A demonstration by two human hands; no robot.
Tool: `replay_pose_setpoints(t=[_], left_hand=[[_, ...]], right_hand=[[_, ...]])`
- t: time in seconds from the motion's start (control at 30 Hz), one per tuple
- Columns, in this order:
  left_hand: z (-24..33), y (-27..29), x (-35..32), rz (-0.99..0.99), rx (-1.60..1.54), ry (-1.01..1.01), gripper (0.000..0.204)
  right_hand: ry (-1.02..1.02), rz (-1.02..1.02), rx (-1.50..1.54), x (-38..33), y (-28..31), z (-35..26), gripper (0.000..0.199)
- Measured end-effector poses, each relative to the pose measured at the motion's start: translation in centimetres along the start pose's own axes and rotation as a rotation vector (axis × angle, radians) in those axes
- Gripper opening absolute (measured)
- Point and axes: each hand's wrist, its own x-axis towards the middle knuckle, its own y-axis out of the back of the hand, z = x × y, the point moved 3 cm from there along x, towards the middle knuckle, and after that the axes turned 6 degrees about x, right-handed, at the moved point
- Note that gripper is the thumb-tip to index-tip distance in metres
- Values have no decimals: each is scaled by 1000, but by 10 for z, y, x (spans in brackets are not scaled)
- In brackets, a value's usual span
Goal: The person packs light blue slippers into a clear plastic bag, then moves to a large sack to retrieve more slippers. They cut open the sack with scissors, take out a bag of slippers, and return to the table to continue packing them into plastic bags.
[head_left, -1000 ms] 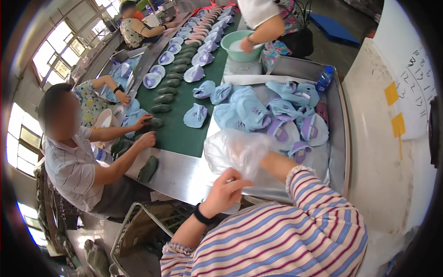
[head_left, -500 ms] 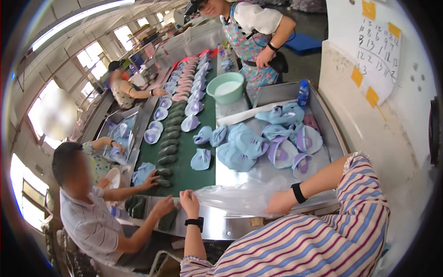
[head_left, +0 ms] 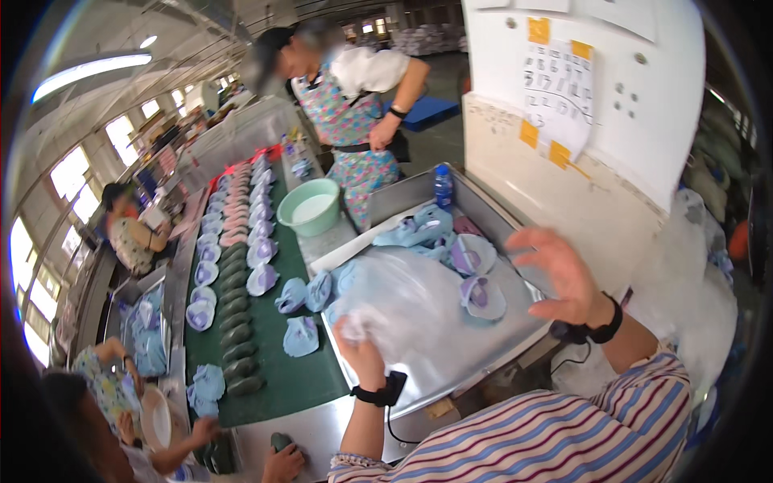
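My left hand (head_left: 362,361) is closed on the near left edge of a clear plastic bag (head_left: 435,322), its fingers a little blurred. The bag spreads over the metal tray and covers part of a pile of light blue fabric shoe uppers (head_left: 415,228). My right hand (head_left: 562,278) is raised off the tray's right side, fingers spread and curved, holding nothing. Close to it lies an upper with a purple patch and white lining (head_left: 483,298). Left of the tray, a blue upper (head_left: 301,336) rests on the green belt.
The green conveyor belt (head_left: 282,382) carries rows of dark green shoe lasts (head_left: 238,335) and uppers. A mint basin (head_left: 310,207) and a blue bottle (head_left: 443,185) stand beyond. A co-worker's hand (head_left: 283,463) is at lower left; another person stands behind the basin.
My right hand has let go of the bag and lifted to the right, opening. The bag now lies over the uppers, with my left hand still at its edge. The view has swung right.
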Motion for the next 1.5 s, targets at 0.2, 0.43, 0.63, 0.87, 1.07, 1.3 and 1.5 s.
replay_pose_setpoints(t=[0.2,0.43,0.63,0.87,1.07,1.3,1.5], left_hand=[[16,-118,-110,-1190,84,-238,31],[96,-203,-191,-1519,395,-778,42],[70,-313,-344,-1884,-41,-757,77],[3,-427,-458,-1909,-166,-234,37],[63,-457,-554,-2141,-316,-492,40],[90,-474,-533,-1997,-359,-661,57],[67,-526,-484,-2076,-418,-651,55]], right_hand=[[45,-269,-502,-119,-56,110,93],[-392,478,-377,-259,39,52,46],[-606,941,-100,-426,91,8,42],[-704,1151,-375,-517,126,-88,78],[-471,1082,141,-591,179,-78,93],[-486,1117,-136,-570,254,-128,87],[-767,1578,-188,-650,293,-166,18]])
